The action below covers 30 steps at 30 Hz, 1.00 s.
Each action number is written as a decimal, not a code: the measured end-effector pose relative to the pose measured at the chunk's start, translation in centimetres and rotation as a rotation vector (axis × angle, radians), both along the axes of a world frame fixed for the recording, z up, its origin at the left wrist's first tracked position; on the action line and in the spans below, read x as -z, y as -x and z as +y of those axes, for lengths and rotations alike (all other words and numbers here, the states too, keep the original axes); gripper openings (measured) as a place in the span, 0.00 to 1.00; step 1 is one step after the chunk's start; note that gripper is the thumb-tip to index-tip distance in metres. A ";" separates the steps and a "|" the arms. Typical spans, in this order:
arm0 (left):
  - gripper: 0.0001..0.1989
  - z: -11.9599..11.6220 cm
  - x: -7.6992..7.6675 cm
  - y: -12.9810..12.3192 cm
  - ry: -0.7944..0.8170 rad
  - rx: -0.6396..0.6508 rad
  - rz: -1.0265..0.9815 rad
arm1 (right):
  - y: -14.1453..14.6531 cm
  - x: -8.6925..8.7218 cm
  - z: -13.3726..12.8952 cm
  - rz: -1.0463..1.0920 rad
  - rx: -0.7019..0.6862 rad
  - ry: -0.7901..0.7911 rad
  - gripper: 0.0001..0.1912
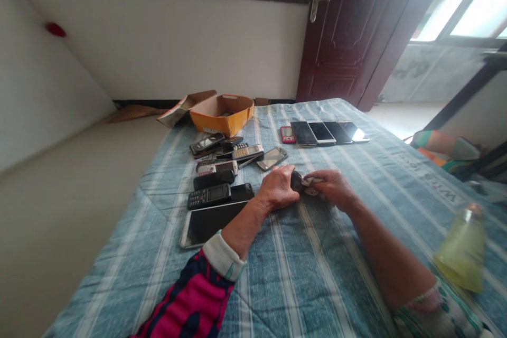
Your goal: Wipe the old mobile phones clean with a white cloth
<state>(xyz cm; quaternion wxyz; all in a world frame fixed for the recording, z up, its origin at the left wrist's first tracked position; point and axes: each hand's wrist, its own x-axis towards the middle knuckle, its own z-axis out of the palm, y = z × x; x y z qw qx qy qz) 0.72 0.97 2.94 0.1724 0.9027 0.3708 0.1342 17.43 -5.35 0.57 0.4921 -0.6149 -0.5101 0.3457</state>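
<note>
My left hand (278,188) is closed around a small dark mobile phone (296,181), mostly hidden by the fingers. My right hand (333,188) pinches a crumpled whitish cloth (312,186) against the phone's right end. Just beyond my left hand lies a silver touchscreen phone (272,158). To its left is a loose heap of several phones, among them a silver keypad phone (247,152) and a black keypad phone (209,196). A large white-framed phone (212,224) lies beside my left forearm.
A yellow-orange cardboard box (224,119) with its lid flap open stands at the far left edge. A small red phone (287,134) and several flat smartphones (304,133) form a row at the back right. A bottle of yellowish liquid (462,248) stands near my right forearm on the striped cloth-covered surface (297,274).
</note>
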 end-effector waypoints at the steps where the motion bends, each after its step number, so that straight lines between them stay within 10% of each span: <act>1: 0.26 0.0 0.0 0.0 0.002 -0.007 0.004 | -0.1 0.0 0.0 0.007 -0.002 0.010 0.13; 10: 0.26 -0.3 -0.1 -0.1 0.059 0.129 -0.012 | 0.8 0.1 0.3 0.157 0.128 0.000 0.16; 20: 0.22 0.1 0.3 -0.1 -0.024 -0.032 -0.058 | 0.1 -0.8 -0.6 0.137 -0.135 0.102 0.18; 30: 0.18 0.0 0.0 -0.1 -0.003 -0.044 -0.012 | 0.1 -0.1 -0.1 0.076 0.001 0.027 0.19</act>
